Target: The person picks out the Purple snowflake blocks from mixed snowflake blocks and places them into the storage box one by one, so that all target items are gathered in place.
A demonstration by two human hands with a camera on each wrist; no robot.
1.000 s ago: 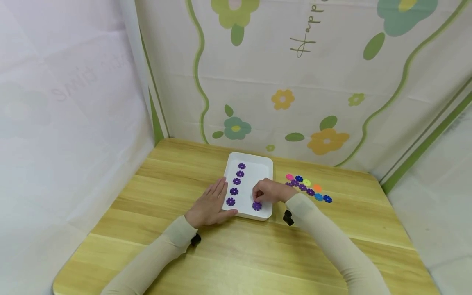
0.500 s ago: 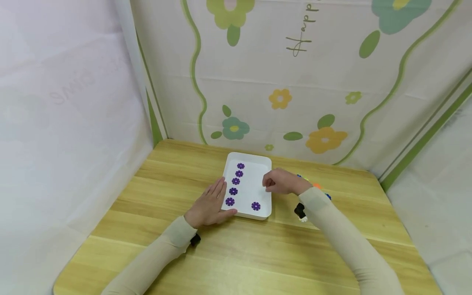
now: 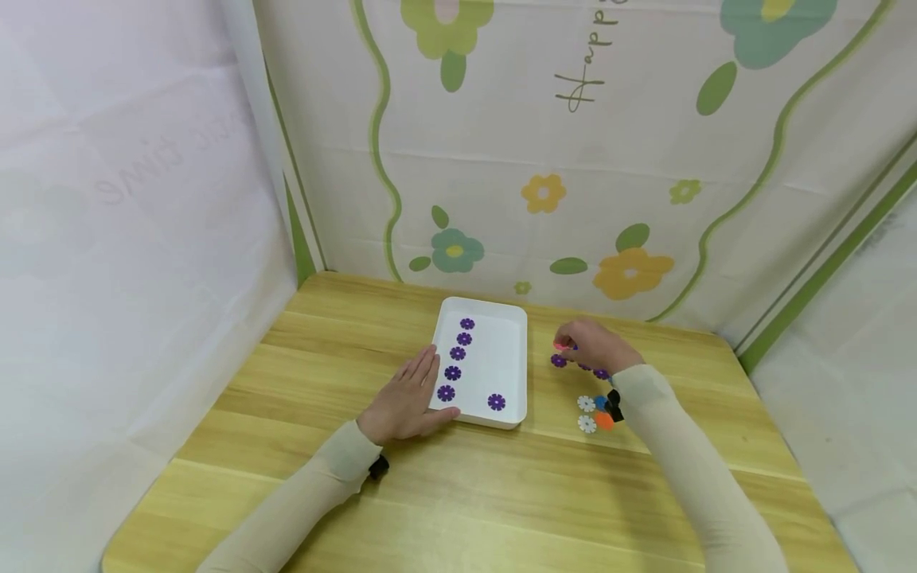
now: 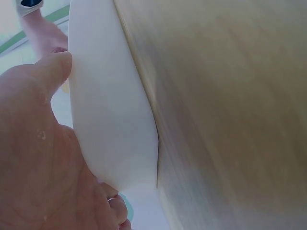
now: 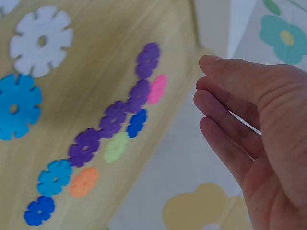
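A white tray [image 3: 494, 342] lies on the table, holding a column of several purple notched plastic discs [image 3: 457, 353] at its left and a single purple disc [image 3: 497, 402] at the lower right. My left hand [image 3: 403, 403] rests on the tray's near-left corner, fingers straight along the side; in the left wrist view its thumb is at the rim of the tray wall [image 4: 108, 100]. Above a row of purple discs [image 5: 113, 119] right of the tray, my right hand [image 3: 603, 348] hovers with loosely bent fingers. The right wrist view shows nothing between its thumb and fingers.
Beside the purple row are a pink disc [image 5: 157, 89], a yellow-green disc [image 5: 116, 147], an orange disc [image 5: 84, 182] and blue ones. Nearer on the wooden table [image 3: 458, 501] lie white discs [image 3: 587, 424] and another orange disc [image 3: 605, 420]. A printed curtain [image 3: 494, 143] stands behind.
My right hand let go of the purple disc at the tray's lower right, rose and moved right, over the loose discs. The left hand stayed on the tray corner.
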